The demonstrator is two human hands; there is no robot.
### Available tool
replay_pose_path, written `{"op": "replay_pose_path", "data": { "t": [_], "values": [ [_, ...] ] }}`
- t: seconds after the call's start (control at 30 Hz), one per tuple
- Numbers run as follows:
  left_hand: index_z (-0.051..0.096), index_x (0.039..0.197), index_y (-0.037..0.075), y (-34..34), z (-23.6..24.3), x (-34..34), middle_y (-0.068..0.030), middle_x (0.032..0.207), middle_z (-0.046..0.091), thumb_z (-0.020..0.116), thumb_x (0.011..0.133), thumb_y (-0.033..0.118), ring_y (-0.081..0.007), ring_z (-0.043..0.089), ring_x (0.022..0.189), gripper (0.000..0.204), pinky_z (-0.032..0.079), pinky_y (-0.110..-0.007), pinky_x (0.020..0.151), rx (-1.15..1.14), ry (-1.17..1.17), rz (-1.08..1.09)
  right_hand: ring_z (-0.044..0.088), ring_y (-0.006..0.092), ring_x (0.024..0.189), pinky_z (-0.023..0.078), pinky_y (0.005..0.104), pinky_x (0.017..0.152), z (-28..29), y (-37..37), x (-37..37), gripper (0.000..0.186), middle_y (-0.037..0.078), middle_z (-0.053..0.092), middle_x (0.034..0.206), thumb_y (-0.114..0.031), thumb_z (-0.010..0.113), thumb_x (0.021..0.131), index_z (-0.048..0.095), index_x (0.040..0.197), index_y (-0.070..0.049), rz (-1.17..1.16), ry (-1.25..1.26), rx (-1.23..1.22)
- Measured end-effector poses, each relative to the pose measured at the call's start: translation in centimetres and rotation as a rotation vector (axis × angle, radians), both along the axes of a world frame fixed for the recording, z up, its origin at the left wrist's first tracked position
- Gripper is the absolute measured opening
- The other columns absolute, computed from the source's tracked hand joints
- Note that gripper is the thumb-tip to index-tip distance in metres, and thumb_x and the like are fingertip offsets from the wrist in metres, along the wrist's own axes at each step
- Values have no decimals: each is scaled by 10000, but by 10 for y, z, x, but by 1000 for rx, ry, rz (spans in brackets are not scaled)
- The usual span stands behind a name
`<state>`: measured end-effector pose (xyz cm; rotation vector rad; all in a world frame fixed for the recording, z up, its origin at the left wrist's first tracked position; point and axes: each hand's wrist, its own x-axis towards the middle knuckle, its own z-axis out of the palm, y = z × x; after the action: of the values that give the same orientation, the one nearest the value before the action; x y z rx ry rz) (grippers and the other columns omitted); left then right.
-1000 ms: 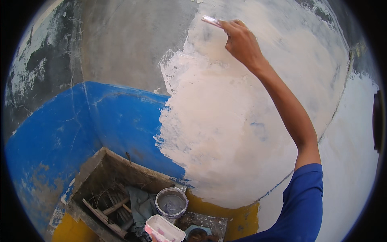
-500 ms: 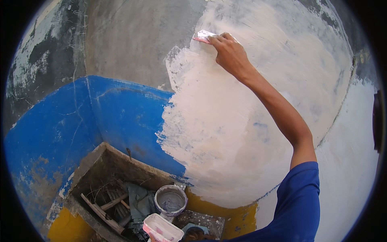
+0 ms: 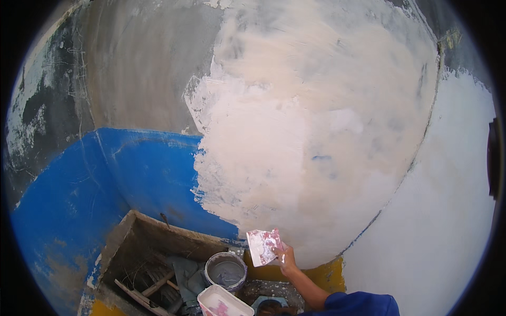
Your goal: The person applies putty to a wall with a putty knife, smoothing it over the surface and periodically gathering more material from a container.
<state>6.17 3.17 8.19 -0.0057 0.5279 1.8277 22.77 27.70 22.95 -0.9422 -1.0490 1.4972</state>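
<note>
Head view: at six o'clock, the right hand (image 3: pixel 286 259) grips a flat, squarish putty scraper (image 3: pixel 264 246), its blade smeared white and pinkish, held low against the wall (image 3: pixel 142 79) of rough grey cement, glossy blue band and chalky, streaked filler patch (image 3: pixel 316 131). At seven o'clock sit a round grey bucket (image 3: pixel 226 270) and a rectangular white tub (image 3: pixel 221 304) beside a rubble-filled pit (image 3: pixel 153 263).

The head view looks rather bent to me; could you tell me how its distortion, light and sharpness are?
Head view: strong fisheye, dark round rim, the wall corner edge bows; soft even light, no glare; the right hand and its putty-smeared flat scraper blade look sharp.
</note>
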Motion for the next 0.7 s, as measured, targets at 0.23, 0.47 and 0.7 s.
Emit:
{"op": "replay_pose_path", "data": {
  "t": [0.23,0.47,0.7],
  "values": [
    [313,1518,167,48,40,24,-118,1501,395,437,913,646,-403,410,1340,781,368,-663,1037,93,116,-174,654,237,1006,517,401,938,-42,-59,98,371,102,666,1090,-37,628,860,573,1223,16,20,197,-340],
    [456,1411,182,99,97,85,-101,1349,540,429,917,623,-366,563,1178,662,483,-679,854,-29,-50,-355,660,199,904,522,335,824,48,-68,129,214,81,702,1045,-69,714,824,710,1027,1,-123,-363,360],
    [357,1481,184,145,122,136,-98,1448,447,431,868,701,-371,471,1282,805,442,-711,856,54,14,-579,597,338,1102,463,452,976,21,-51,186,397,91,677,1190,-123,776,689,752,1086,-121,-35,-709,1014]
  ]
}}
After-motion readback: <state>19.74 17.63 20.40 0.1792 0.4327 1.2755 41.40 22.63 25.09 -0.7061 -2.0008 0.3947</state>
